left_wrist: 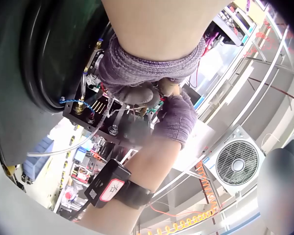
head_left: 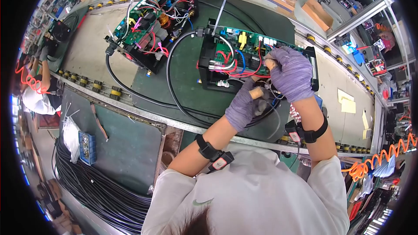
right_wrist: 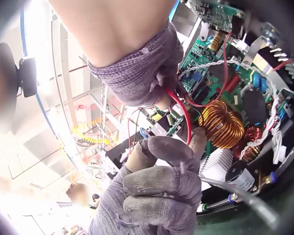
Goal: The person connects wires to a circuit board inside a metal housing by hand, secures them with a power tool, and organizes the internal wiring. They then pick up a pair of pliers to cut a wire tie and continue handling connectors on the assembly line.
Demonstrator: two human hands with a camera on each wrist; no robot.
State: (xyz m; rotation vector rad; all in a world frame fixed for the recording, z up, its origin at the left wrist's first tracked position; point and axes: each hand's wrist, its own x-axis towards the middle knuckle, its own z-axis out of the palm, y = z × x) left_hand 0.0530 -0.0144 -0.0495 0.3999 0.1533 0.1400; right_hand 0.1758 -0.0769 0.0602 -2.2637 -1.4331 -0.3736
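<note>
In the head view, a chassis with a green circuit board (head_left: 248, 39) lies under both gloved hands. My right hand (head_left: 291, 72) is over its right part, and my left hand (head_left: 244, 106) reaches in from the front edge. Seen from the right wrist, the right hand (right_wrist: 137, 73) pinches a thick red wire (right_wrist: 186, 117). Below, the left hand (right_wrist: 159, 196) has curled fingers, with thumb and forefinger pinching the same wire's lower part. A copper coil (right_wrist: 221, 125) sits beside them. In the left wrist view, the hands partly hide the wire ends.
Another open chassis (head_left: 152, 26) stands to the left, with a thick black cable (head_left: 115, 76) looping forward. Behind are cardboard boxes (head_left: 317, 14). Front left are a blue bin (head_left: 87, 148) and a bundle of black cables (head_left: 100, 196). An orange coiled hose (head_left: 383, 156) hangs at right.
</note>
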